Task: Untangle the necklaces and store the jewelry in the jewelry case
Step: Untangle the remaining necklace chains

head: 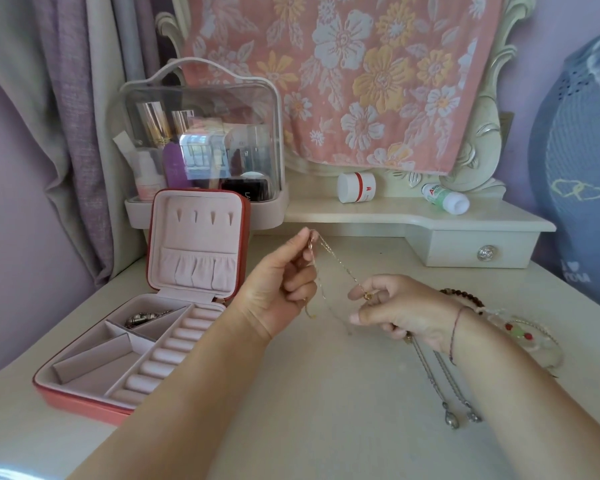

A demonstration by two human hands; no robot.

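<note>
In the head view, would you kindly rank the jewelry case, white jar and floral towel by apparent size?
Largest to smallest: floral towel, jewelry case, white jar. The case lies nearer, so the top two are unsure.

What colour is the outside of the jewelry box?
Coral pink jewelry box, pale pink inside; head view.

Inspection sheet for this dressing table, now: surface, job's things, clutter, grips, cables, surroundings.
Surface: cream table, raised shelf behind.
Job's things: jewelry case open at left, one silver piece in a rear compartment; gold chain held up between both hands; silver necklaces trail from under the right hand; bead bracelets lie behind the right wrist.
Clutter: clear cosmetics box behind the case; jar and bottle lie on their sides on the shelf.
Grips: left hand pinches the chain's upper end; right hand pinches it lower down.
Cables: nothing seen.
Surroundings: floral towel over the mirror frame, curtain at left, blue cover at right.
</note>
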